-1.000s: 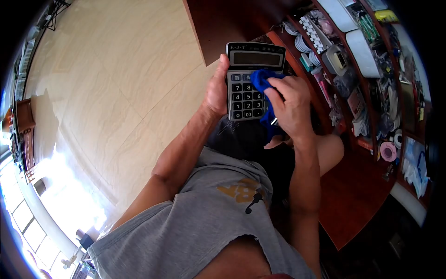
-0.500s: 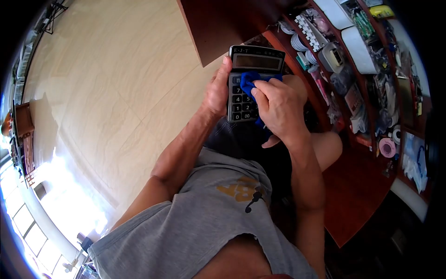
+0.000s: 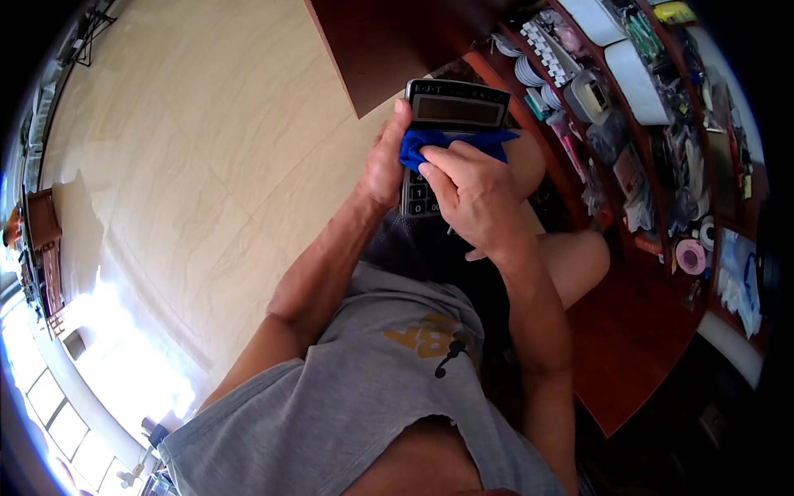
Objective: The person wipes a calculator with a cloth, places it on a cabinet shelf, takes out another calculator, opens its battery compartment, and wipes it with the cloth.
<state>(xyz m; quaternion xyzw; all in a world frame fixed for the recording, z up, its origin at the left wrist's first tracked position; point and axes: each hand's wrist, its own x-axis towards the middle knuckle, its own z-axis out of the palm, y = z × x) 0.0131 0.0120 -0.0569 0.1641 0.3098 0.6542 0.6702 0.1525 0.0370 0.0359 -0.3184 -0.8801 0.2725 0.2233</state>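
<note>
Blue cloth [image 3: 438, 139] moved left across calculator [image 3: 459, 110] | right fingers [image 3: 451, 160] pinch cloth bunched beneath | left fingers [image 3: 399, 121] clasp calculator's left edge

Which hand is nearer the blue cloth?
Right. The right hand holds the blue cloth over the calculator; the left hand grips the calculator's left side, beside the cloth.

Single cam: riding on the person's head, facing forward and steeply down over the shirt [image 3: 347, 405]. Lens is covering a very wide field; corners are showing black, window [image 3: 66, 430] is curving along the left edge. Shirt is sitting close, filling bottom centre. Left hand [image 3: 385, 165] and right hand [image 3: 481, 198] are showing upper centre, farther out. Floor [image 3: 223, 124] is lying beyond, shelf [image 3: 562, 174] is standing right.
</note>
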